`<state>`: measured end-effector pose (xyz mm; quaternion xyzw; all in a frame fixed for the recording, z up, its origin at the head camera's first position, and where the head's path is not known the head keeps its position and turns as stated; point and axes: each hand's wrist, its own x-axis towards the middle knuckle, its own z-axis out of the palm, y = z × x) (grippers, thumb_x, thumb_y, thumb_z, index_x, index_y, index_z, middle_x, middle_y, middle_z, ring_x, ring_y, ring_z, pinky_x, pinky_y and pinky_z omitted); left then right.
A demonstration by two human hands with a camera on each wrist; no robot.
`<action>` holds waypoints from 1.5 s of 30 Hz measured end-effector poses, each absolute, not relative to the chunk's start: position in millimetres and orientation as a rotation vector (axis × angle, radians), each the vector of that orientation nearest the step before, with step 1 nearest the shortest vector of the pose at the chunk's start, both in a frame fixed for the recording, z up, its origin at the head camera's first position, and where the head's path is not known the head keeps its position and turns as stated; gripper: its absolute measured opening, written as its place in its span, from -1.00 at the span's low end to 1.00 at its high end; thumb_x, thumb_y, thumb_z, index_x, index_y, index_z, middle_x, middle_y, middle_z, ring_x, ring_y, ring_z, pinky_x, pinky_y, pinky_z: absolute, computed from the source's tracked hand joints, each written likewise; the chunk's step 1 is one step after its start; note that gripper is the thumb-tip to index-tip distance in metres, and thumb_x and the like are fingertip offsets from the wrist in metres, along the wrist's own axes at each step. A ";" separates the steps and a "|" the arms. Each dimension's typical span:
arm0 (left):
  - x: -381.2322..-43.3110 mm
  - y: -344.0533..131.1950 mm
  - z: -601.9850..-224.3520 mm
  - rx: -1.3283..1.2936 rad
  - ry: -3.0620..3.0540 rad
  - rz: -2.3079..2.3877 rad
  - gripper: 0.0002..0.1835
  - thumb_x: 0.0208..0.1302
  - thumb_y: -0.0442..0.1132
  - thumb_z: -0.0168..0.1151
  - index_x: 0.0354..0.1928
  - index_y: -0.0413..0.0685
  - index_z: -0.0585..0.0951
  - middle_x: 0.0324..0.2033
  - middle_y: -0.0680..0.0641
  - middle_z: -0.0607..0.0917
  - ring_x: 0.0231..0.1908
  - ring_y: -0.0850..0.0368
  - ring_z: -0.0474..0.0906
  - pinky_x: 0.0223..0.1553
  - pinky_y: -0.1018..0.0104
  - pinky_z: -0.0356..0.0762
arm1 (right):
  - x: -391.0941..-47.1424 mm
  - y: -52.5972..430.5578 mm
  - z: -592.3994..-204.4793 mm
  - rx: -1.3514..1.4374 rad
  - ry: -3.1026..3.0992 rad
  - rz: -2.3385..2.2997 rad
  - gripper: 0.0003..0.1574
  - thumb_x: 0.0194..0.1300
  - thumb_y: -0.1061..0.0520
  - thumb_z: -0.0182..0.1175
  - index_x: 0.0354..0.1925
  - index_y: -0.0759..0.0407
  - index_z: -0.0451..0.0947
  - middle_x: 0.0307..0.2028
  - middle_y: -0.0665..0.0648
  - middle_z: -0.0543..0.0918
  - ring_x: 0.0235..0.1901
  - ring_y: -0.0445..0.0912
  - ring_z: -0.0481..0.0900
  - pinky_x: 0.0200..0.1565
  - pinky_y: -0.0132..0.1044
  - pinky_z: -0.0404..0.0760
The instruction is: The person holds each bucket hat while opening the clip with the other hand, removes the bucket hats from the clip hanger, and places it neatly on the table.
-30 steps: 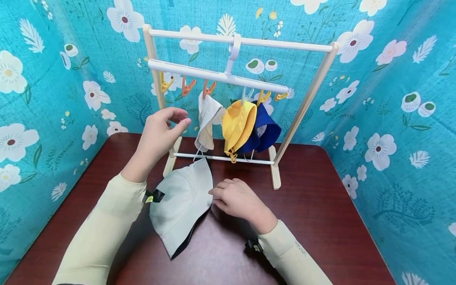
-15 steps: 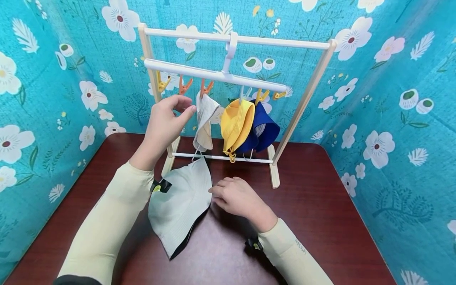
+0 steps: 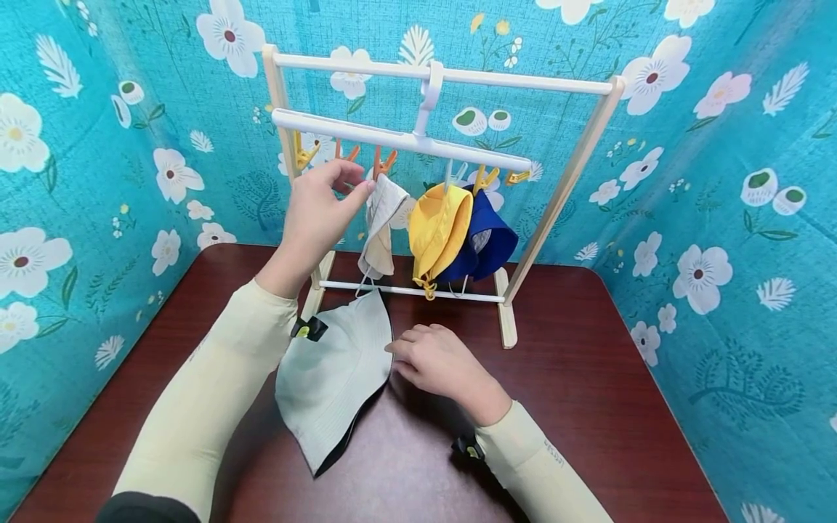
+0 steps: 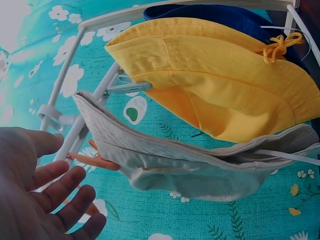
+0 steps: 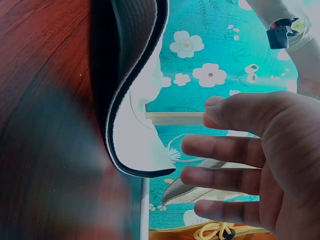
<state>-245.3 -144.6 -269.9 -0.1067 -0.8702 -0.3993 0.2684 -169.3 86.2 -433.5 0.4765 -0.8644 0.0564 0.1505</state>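
Observation:
My left hand (image 3: 323,207) is raised at the rack, thumb and fingers apart, fingertips close to an orange clothespin (image 3: 384,163). That clothespin clips an off-white bucket hat (image 4: 165,167) by its brim to the hanger. In the left wrist view the fingers (image 4: 70,192) are loosely bent with nothing between them. A larger pale grey bucket hat (image 3: 333,378) with a dark lining lies on the table under my left forearm. Beside its brim is my right hand (image 3: 441,367); the right wrist view shows its fingers (image 5: 222,150) fairly straight and holding nothing.
A yellow hat (image 3: 434,225) and a dark blue hat (image 3: 495,243) hang farther right, clipped to the white hanger (image 3: 366,133). The hanger hooks over a wooden rack (image 3: 569,189) at the back of the table (image 3: 575,407). Another yellow clothespin (image 3: 304,154) hangs at the left end.
My left hand has moved up and right, from beside the rack's left post to the off-white hat's clothespin. The right hand and the hat on the table stay in place.

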 end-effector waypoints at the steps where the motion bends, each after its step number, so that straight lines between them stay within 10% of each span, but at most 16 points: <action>1: -246.2 -143.7 -270.0 -0.284 -2.339 -1.077 -0.59 0.41 0.12 0.29 0.08 0.01 0.71 -0.08 0.01 0.76 -0.13 0.15 0.63 -0.13 0.22 0.58 | -169.1 85.6 -432.3 1.368 -2.486 0.160 -0.74 0.34 0.00 0.34 -0.01 -0.09 0.74 -0.20 -0.13 0.76 -0.15 -0.15 0.69 -0.08 -0.20 0.64; 35: -263.2 -117.6 -257.4 -0.089 -2.378 -0.953 -0.56 0.37 0.18 0.31 0.07 0.03 0.72 -0.02 0.04 0.79 -0.36 0.20 0.63 -0.34 0.28 0.54 | -190.4 70.8 -403.5 1.151 -2.560 0.242 -0.67 0.41 -0.09 0.29 0.06 -0.04 0.73 -0.13 -0.05 0.77 -0.08 -0.11 0.72 -0.03 -0.15 0.67; 45: -270.2 -109.2 -249.5 0.013 -2.449 -0.899 -0.55 0.38 0.22 0.26 0.09 0.09 0.72 0.02 0.08 0.79 -0.05 0.12 0.71 -0.29 0.25 0.58 | -192.9 74.2 -402.8 1.130 -2.564 0.287 -0.69 0.39 -0.06 0.30 0.04 -0.03 0.74 -0.13 -0.06 0.77 -0.12 -0.08 0.74 -0.09 -0.12 0.68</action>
